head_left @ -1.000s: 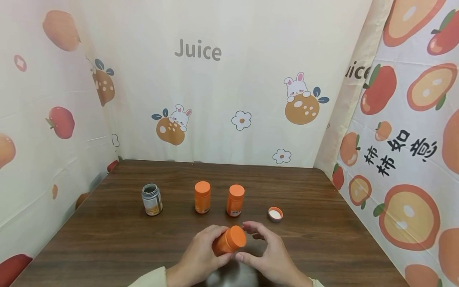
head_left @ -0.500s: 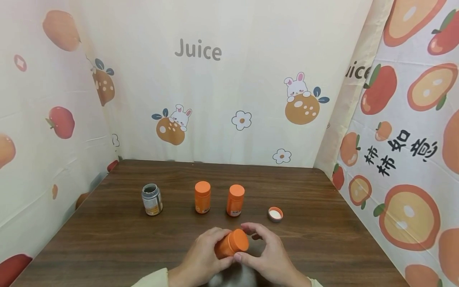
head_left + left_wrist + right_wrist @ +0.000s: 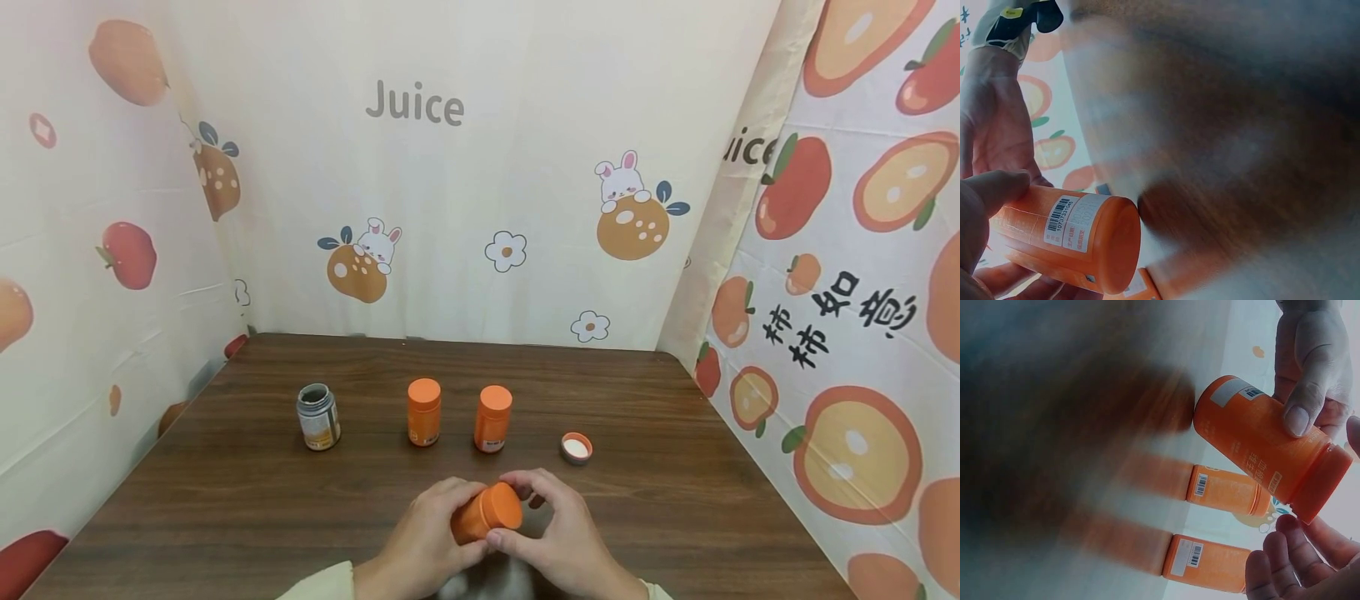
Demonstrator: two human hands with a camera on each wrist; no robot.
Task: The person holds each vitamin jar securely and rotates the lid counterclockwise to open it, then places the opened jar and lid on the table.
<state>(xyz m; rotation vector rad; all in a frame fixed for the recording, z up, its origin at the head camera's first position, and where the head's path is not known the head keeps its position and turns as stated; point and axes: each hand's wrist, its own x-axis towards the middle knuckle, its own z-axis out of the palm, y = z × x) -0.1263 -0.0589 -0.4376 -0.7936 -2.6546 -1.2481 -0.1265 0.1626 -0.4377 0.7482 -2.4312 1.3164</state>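
Observation:
In the head view my left hand (image 3: 422, 531) grips a tilted orange bottle (image 3: 468, 520) by its body, above the table. Its orange cap (image 3: 505, 505) is on and points toward my right hand (image 3: 564, 533). The right thumb and forefinger are at opposite edges of that cap, the other fingers bent beside it. The left wrist view shows the bottle's base and a barcode label (image 3: 1067, 223). From the right wrist, the left thumb (image 3: 1302, 409) lies along the bottle's body, and the right fingertips (image 3: 1290, 525) are close to the cap's rim.
Two capped orange bottles (image 3: 424, 413) (image 3: 492, 421) stand upright behind my hands. To the left is an open grey jar (image 3: 318, 419) with no lid. An upturned lid (image 3: 576, 448) with a white inside lies at the right of the brown table (image 3: 675, 492). Printed curtains (image 3: 480, 183) surround the table.
The held bottle has shifted slightly right and down with my left hand. My right forefinger has closed in on the cap. The other bottles, jar and lid have not moved.

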